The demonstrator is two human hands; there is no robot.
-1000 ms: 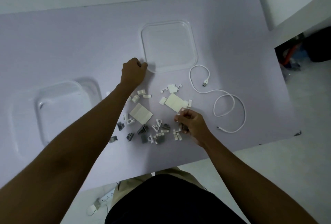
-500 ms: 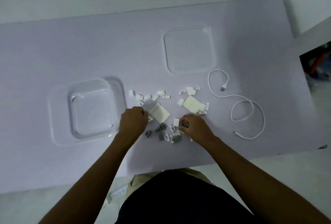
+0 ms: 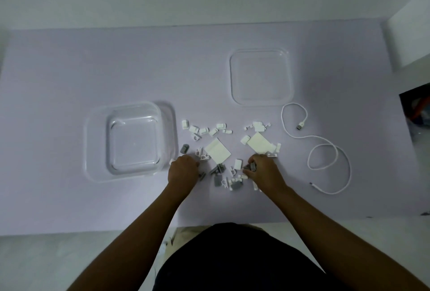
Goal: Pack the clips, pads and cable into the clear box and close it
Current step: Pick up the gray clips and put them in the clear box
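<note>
The clear box stands open on the left of the lilac table, and its clear lid lies apart at the back right. Several white and grey clips are scattered in the middle, with two white pads among them. A white cable lies looped on the right. My left hand is closed over the clips at the heap's left edge; what it holds is hidden. My right hand pinches a grey clip at the heap's right side.
The table's front edge runs just before my body. A white wall block stands at the far right corner, with dark clutter on the floor beyond the table's right edge.
My left hand came back from beside the lid down to the clip heap. My right hand stayed on the clips. The view shifted, bringing the box further into frame.
</note>
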